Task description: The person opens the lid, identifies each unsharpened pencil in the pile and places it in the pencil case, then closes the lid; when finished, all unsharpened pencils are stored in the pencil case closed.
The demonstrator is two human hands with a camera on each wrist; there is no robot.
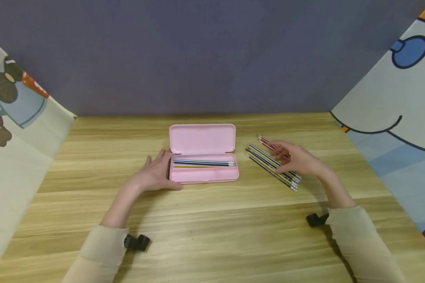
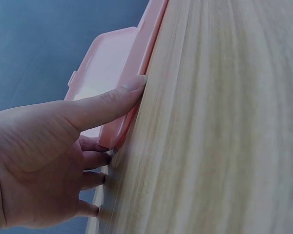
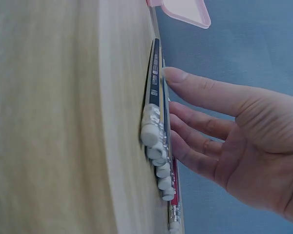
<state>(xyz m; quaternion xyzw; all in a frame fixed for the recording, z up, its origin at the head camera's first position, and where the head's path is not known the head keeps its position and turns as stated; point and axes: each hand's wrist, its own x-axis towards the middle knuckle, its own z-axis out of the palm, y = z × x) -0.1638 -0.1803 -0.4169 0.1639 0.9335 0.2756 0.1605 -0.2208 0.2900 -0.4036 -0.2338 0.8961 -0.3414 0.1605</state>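
A pink pencil case [image 1: 203, 181] lies on the table with its lid [image 1: 202, 138] raised. Several pencils [image 1: 203, 162] lie in its rear compartment; the front compartments hold none. My left hand [image 1: 155, 173] spreads around the case's left end, its straight thumb [image 2: 107, 106] along the front wall and its other fingers by the left side. To the right of the case, several striped pencils [image 1: 270, 168] lie side by side, white eraser ends [image 3: 154, 134] toward me. Just above them hovers my right hand [image 1: 299, 158], fingers loosely bent, with nothing between thumb and fingers.
Behind the striped pencils lie a few red pencils [image 1: 263, 140], partly hidden by the right hand. The wooden table [image 1: 205, 232] ends at a dark grey panel [image 1: 202, 59]. Panels with cartoon prints stand at the left [image 1: 24, 129] and right [image 1: 403, 106].
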